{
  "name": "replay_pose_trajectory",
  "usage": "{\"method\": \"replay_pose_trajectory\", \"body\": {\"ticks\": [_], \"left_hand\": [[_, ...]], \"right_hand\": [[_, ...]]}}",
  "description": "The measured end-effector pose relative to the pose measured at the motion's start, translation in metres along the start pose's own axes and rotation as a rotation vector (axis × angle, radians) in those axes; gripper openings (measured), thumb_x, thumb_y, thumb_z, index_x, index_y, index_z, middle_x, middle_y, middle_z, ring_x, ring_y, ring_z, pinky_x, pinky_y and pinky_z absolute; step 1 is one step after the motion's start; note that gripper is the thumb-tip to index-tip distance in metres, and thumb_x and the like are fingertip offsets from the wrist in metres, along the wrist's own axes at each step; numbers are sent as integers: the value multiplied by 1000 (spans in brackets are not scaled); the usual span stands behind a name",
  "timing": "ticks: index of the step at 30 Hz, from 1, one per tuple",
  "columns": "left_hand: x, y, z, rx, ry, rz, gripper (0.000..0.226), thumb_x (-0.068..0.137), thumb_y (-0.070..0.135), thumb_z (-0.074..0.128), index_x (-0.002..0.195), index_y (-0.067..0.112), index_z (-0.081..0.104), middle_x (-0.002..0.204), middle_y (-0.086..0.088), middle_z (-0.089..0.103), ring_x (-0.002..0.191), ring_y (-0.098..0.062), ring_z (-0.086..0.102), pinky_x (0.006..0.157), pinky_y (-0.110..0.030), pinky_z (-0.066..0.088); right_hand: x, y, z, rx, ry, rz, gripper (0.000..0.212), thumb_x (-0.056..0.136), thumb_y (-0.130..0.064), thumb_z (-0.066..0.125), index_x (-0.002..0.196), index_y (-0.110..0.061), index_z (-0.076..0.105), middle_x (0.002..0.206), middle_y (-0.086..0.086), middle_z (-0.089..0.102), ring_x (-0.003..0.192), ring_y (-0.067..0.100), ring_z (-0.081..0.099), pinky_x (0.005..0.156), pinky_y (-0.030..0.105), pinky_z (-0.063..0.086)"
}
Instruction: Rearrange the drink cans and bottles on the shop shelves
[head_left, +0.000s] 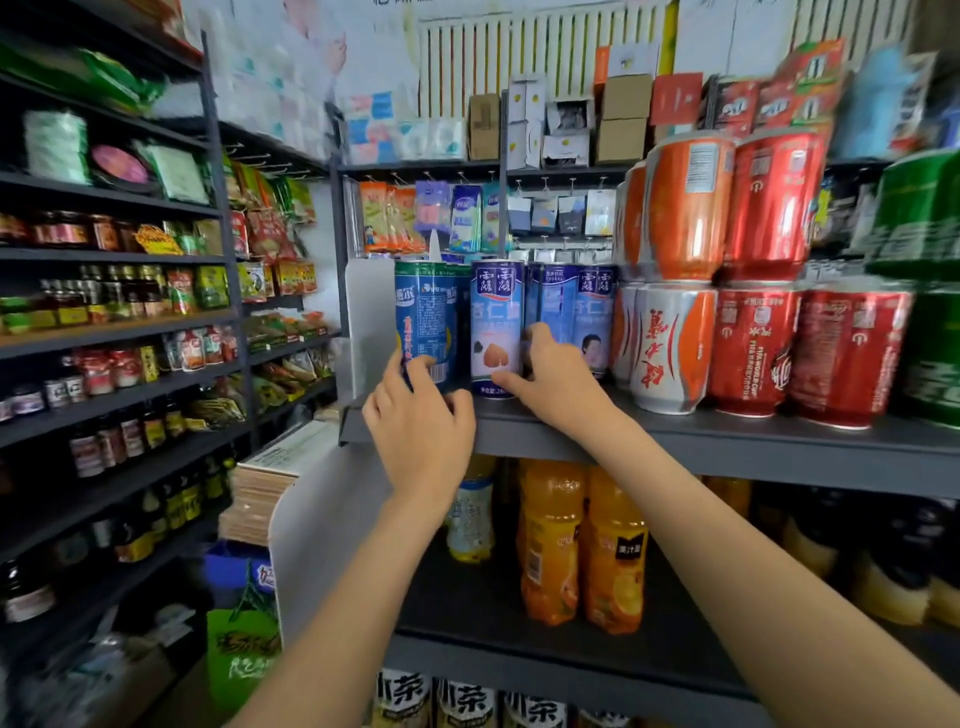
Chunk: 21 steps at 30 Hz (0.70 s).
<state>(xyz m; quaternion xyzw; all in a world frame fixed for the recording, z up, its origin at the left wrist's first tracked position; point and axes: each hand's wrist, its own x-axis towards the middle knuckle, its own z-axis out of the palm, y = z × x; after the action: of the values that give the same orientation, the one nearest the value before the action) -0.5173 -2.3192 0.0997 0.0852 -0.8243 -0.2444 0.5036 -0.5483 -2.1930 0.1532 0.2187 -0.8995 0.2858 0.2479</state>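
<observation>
Shop shelf (675, 441): left hand (415, 431) grips teal can (423, 322); right hand (556, 379) grips blue-white can (496, 322).

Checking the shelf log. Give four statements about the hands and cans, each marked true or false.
1. The left hand holds the teal can. True.
2. The right hand grips a red can. False: it grips the pale blue can.
3. Orange bottles stand on the shelf below the cans. True.
4. Green cans stand at the shelf's left end. False: the green cans are at the far right.
</observation>
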Motion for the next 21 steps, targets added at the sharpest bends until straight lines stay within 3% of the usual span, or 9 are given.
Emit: {"method": "replay_pose_trajectory", "body": {"ticks": [4,10,14,21], "left_hand": [[2,1,-5,-55,-24,-32,47,83,21,56,126,7,44,133,-10,48,122,-26,44,100,-34,24],[1,5,-6,-50,-18,-39,46,81,20,58,124,6,45,129,-11,52,116,-26,49,100,-35,27],[-1,3,-3,-66,11,-21,44,80,19,60,120,4,49,130,-13,52,115,-28,51,99,-37,29],[-2,1,-7,-127,-10,28,44,80,23,62,119,7,50,130,-7,51,115,-22,51,99,-30,24]], "right_hand": [[0,-4,-1,-40,-24,51,41,92,-30,58,116,-1,41,94,14,53,89,29,54,56,30,28],[4,-13,5,-33,-96,69,30,96,-23,51,114,0,47,114,18,60,109,32,53,80,33,40],[-1,-13,6,-45,-16,24,30,93,-24,55,112,-3,45,101,18,63,95,32,58,69,32,41],[-8,-11,2,-58,79,-32,30,89,-28,61,105,-6,48,92,14,65,88,29,60,73,40,49]]}}
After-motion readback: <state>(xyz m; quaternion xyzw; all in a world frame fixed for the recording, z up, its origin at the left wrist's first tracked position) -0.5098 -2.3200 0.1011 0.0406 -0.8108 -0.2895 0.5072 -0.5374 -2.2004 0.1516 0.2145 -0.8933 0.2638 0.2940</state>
